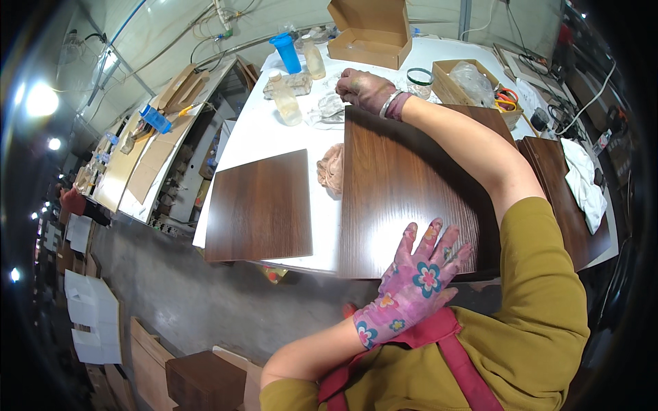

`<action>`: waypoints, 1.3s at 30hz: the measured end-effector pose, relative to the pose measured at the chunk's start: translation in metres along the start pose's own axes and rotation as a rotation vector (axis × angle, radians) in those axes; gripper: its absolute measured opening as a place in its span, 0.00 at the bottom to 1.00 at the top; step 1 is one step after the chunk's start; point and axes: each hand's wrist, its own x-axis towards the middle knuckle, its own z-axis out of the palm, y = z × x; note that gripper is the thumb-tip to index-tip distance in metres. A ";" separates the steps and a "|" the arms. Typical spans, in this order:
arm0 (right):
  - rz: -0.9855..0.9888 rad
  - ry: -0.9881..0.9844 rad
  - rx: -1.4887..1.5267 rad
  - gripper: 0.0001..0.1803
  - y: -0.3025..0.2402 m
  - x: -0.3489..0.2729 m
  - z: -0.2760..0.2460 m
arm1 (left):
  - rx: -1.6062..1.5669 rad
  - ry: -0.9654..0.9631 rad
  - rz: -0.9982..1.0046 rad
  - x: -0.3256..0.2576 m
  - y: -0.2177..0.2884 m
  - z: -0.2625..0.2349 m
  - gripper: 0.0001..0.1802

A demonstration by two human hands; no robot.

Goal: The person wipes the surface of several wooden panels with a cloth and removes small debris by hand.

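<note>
A large dark wood-grain panel (391,185) lies on the white table in front of me. My left hand (421,281), in a pink flowered glove, rests with fingers spread at the panel's near edge. My right hand (367,90), in a stained purplish glove, reaches past the panel's far edge. Its fingers are curled down by a crumpled white cloth (327,109); whatever they hold is hidden. Against the panel's left edge sits a bunched peach cloth (331,169). A smaller dark panel (260,209) lies farther left, overhanging the table's near edge.
Two cloudy bottles (285,101), a blue cup (286,53) and an open cardboard box (370,38) stand at the back. A roll of tape (419,79) is near a box holding a plastic bag (471,82). To the right, more panels (548,178) carry a white cloth (582,183).
</note>
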 end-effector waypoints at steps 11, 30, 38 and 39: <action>0.104 0.035 0.096 0.12 -0.041 -0.012 -0.017 | -0.002 0.049 0.017 0.000 -0.003 0.005 0.42; -0.555 -0.391 0.334 0.04 -0.222 -0.101 -0.016 | -0.127 0.114 -0.022 -0.008 0.005 0.008 0.40; -0.579 -0.435 0.295 0.08 -0.235 -0.113 -0.023 | -0.183 0.080 -0.092 -0.009 0.010 0.000 0.38; -0.590 -0.441 0.260 0.09 -0.236 -0.114 -0.023 | -0.171 0.079 -0.090 -0.010 0.010 0.002 0.39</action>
